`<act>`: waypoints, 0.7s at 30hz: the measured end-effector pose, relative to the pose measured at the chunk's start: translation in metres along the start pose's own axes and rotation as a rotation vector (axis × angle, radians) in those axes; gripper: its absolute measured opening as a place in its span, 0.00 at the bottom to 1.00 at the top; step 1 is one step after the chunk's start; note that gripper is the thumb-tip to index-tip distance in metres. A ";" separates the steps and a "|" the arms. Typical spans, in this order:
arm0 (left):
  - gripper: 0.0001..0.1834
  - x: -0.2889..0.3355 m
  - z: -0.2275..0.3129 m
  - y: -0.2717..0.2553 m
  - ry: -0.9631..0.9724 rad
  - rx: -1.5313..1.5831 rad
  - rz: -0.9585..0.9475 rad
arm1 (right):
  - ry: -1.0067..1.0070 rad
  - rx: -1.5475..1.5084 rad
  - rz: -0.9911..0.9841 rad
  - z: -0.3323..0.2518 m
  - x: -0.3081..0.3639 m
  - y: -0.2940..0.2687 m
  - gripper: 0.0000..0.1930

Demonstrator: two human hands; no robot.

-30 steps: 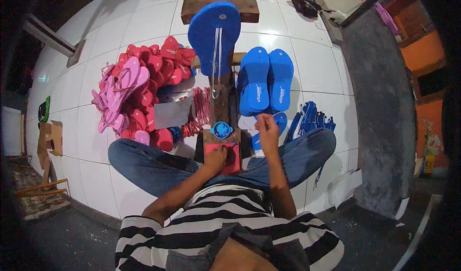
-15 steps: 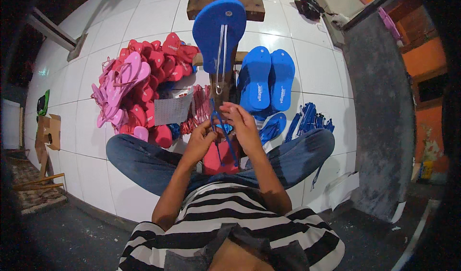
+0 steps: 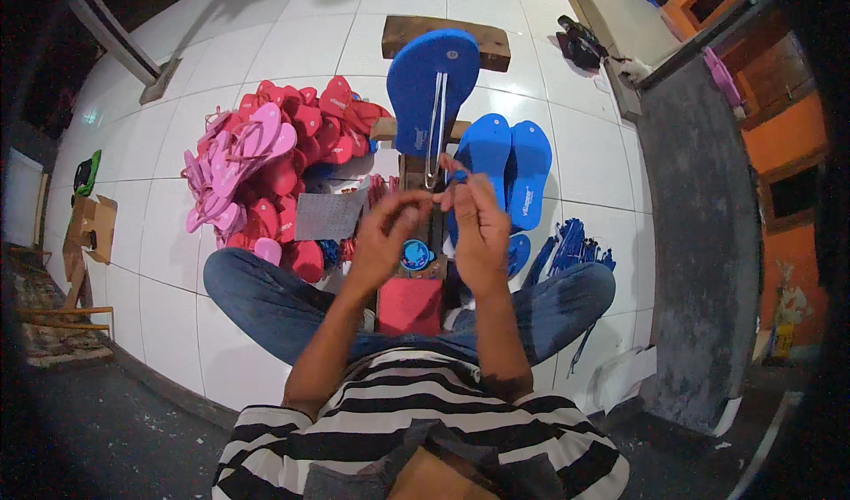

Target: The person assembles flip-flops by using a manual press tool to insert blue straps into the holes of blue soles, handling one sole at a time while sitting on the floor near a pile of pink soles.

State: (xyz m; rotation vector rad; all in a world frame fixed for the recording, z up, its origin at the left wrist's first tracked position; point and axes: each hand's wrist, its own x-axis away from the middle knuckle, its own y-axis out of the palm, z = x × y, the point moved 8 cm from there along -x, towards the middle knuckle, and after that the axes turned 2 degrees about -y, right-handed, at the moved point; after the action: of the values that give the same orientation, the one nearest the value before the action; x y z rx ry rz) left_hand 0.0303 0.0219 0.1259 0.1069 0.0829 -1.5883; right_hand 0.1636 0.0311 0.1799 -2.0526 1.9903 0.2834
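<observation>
A blue flip-flop sole [image 3: 431,66] stands tilted against a wooden stand. A long thin metal wire loop [image 3: 439,124] hangs down from it. My right hand [image 3: 481,230] is raised beside the loop's lower end, its fingers closed on a blue flip-flop strap [image 3: 459,178], most of which is hidden. My left hand [image 3: 385,234] is just to the left; its index finger reaches to the right hand's fingertips below the loop, with the thumb apart from it. Nothing shows plainly in the left hand. Under the hands are a small blue cup [image 3: 416,255] and a red pad [image 3: 410,307].
Red flip-flops [image 3: 305,119] and pink flip-flops [image 3: 239,159] are heaped at the left beside a grey-white sheet [image 3: 329,215]. Blue soles [image 3: 529,168] lie at the right, near bundled blue straps [image 3: 577,250]. A wooden block [image 3: 496,50] sits behind the sole.
Both hands have moved up toward the wire loop. The blue strap, earlier dangling between both hands, is now gathered at the right fingers. The view has shifted slightly.
</observation>
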 end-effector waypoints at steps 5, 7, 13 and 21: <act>0.16 -0.046 0.090 -0.033 0.427 -0.388 0.226 | -0.240 0.377 -0.052 -0.063 -0.010 0.002 0.16; 0.18 -0.063 0.124 -0.028 0.631 -0.614 0.286 | -0.302 0.471 -0.040 -0.067 -0.008 0.004 0.17; 0.23 -0.115 0.144 -0.005 0.790 -0.933 0.170 | -0.430 0.925 -0.016 -0.076 0.001 0.026 0.22; 0.15 -0.093 0.132 -0.008 0.678 -0.551 -0.021 | -0.363 0.752 0.043 -0.074 -0.019 0.006 0.20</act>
State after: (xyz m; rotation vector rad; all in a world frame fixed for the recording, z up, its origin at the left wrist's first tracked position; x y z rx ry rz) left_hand 0.0221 0.0989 0.2685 0.2084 1.0406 -1.4381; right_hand 0.1539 0.0247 0.2554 -1.3698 1.5823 -0.0819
